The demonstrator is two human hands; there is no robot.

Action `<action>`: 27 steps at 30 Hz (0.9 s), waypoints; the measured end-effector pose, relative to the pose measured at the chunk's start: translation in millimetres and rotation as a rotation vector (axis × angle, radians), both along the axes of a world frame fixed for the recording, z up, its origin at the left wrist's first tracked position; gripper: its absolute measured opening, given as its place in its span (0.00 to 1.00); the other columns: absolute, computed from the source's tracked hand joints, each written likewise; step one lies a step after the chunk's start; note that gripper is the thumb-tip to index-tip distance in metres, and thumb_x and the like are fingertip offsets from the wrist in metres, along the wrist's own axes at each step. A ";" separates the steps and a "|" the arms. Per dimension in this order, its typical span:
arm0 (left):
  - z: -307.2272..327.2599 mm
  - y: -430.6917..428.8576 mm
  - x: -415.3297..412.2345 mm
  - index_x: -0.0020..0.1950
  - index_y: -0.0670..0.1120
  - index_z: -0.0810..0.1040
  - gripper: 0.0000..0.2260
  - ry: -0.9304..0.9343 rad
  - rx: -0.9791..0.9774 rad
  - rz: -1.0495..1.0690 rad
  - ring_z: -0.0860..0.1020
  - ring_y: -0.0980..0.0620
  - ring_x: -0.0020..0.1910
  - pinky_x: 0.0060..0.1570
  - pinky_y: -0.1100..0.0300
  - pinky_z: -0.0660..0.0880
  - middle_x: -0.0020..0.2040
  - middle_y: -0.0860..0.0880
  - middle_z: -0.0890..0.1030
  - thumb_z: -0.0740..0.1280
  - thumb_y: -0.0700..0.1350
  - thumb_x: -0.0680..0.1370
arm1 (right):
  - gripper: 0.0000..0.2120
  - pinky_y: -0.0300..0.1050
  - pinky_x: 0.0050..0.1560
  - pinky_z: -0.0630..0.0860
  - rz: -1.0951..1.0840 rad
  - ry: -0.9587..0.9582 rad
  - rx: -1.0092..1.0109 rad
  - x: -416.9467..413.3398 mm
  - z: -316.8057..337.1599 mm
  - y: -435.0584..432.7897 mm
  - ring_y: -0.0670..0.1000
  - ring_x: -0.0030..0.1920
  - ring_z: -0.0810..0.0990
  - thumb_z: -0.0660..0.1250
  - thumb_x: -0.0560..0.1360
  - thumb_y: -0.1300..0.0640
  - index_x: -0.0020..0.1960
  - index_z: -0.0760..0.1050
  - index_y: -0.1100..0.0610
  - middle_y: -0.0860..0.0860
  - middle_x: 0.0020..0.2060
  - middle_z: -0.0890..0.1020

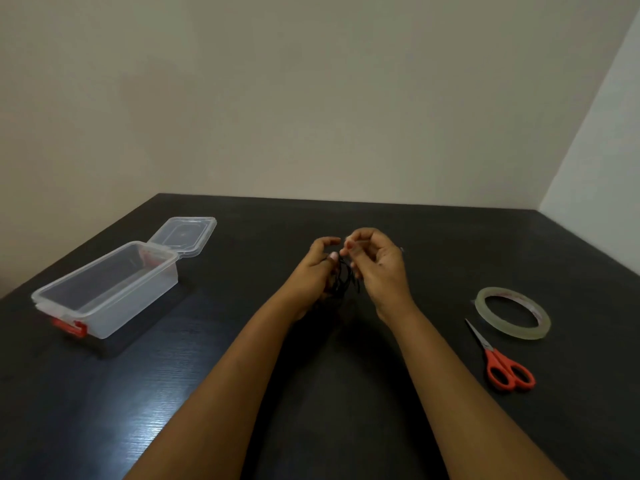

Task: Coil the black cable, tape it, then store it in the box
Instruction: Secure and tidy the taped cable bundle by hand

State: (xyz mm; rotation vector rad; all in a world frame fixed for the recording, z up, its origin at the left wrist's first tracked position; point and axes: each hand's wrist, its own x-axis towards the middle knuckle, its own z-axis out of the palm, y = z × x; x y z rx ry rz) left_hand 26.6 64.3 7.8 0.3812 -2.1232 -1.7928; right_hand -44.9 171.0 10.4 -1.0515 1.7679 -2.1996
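Note:
My left hand (317, 268) grips a bundle of coiled black cable (341, 280) above the middle of the dark table; its loops hang between my two hands. My right hand (375, 263) is close beside it, its fingertips pinching something small and pale, seemingly a piece of clear tape, at the top of the coil. The clear plastic box (104, 289) with red latches stands open at the left, its lid (183, 235) folded back. A roll of clear tape (512, 313) lies flat at the right.
Orange-handled scissors (500, 362) lie just in front of the tape roll, blades pointing away from me. The dark table (242, 341) meets plain walls at the back and the right. Both of my forearms stretch in from the near edge.

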 end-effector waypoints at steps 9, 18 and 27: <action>-1.5 4.5 -2.1 0.63 0.54 0.63 0.09 0.050 0.074 0.088 0.74 0.51 0.38 0.30 0.62 0.72 0.49 0.44 0.75 0.51 0.50 0.83 | 0.02 0.34 0.40 0.78 -0.127 0.218 0.247 2.2 -10.3 -3.5 0.43 0.41 0.82 0.67 0.77 0.58 0.48 0.78 0.53 0.49 0.40 0.82; -3.6 9.0 -2.3 0.61 0.50 0.60 0.15 0.119 -0.070 0.098 0.73 0.50 0.36 0.34 0.56 0.74 0.42 0.44 0.73 0.45 0.57 0.81 | 0.02 0.39 0.40 0.80 -0.102 0.104 0.268 4.7 -11.2 -6.3 0.46 0.37 0.82 0.66 0.77 0.57 0.47 0.77 0.52 0.52 0.37 0.82; 1.0 1.2 -0.4 0.63 0.51 0.62 0.10 0.075 0.390 0.076 0.64 0.56 0.24 0.23 0.64 0.60 0.30 0.50 0.67 0.56 0.46 0.82 | 0.02 0.43 0.39 0.77 -0.054 -0.257 0.044 3.1 -2.8 -3.9 0.47 0.37 0.79 0.61 0.80 0.60 0.49 0.73 0.56 0.51 0.34 0.78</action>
